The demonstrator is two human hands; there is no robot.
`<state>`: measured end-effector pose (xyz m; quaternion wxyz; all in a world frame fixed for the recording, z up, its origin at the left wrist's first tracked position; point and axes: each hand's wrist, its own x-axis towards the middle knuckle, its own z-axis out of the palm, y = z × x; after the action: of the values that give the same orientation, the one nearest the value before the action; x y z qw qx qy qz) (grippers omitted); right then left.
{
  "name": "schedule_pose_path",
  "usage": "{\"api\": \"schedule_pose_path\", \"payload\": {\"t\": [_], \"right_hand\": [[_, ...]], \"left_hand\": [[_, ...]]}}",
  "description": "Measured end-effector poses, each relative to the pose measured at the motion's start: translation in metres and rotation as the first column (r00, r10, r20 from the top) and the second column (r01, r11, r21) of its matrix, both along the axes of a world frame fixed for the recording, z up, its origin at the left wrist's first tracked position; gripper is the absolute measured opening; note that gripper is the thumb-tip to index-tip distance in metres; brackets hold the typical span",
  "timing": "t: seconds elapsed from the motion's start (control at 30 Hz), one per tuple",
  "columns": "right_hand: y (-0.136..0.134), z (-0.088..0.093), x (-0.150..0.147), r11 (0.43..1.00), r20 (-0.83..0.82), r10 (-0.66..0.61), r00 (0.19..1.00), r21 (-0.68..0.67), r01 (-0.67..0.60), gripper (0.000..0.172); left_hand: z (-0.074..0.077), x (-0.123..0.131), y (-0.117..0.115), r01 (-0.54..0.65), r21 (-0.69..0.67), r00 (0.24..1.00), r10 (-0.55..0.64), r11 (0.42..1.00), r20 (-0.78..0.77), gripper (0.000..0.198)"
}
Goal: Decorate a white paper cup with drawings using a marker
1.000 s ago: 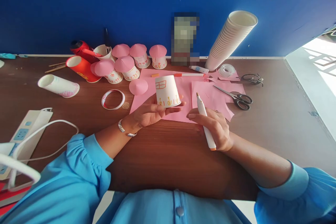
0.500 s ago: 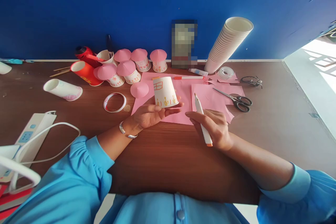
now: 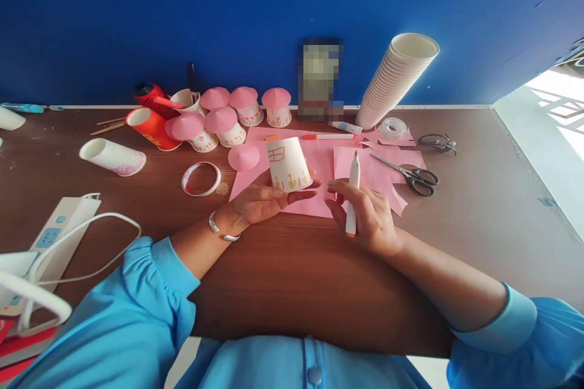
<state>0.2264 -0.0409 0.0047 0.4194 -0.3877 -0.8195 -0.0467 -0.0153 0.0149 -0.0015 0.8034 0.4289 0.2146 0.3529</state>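
My left hand [image 3: 262,197] is closed around the lower part of an upside-down white paper cup [image 3: 288,164]. Drawn on the cup are an orange window and a row of yellow and red flowers. In my right hand [image 3: 371,216] is a white marker [image 3: 353,194] with its tip bare and pointing up and away, apart from the cup. Beneath both hands lie pink paper sheets [image 3: 319,206]. To the left of the cup a pink paper cone [image 3: 243,158] rests on the sheet, and an orange marker cap [image 3: 272,138] lies behind it.
Several cups with pink cone roofs [image 3: 244,100] stand by the wall. At right are a tall stack of cups [image 3: 396,82], scissors [image 3: 417,181] and a ribbon roll [image 3: 393,128]. A tape roll [image 3: 201,179], a tipped cup [image 3: 112,157] and a power strip [image 3: 50,243] are at left.
The marker in my right hand has turned more upright, its tip swinging right and away. The cup in my left hand has turned slightly and stays in my grasp.
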Motion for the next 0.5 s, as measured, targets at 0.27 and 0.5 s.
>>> {"api": "schedule_pose_path", "payload": {"t": [0.27,0.5], "right_hand": [[0.005,-0.007,0.003,0.998,-0.060,0.015,0.998,-0.068,-0.019,0.037],[0.012,-0.013,0.005,0.987,-0.132,0.069,0.989,-0.135,-0.087,0.054]], "left_hand": [[-0.004,0.004,-0.004,-0.100,0.203,0.963,0.146,0.974,-0.226,0.075],[0.006,0.009,-0.009,-0.055,0.581,0.763,0.410,0.812,-0.500,0.078]]}}
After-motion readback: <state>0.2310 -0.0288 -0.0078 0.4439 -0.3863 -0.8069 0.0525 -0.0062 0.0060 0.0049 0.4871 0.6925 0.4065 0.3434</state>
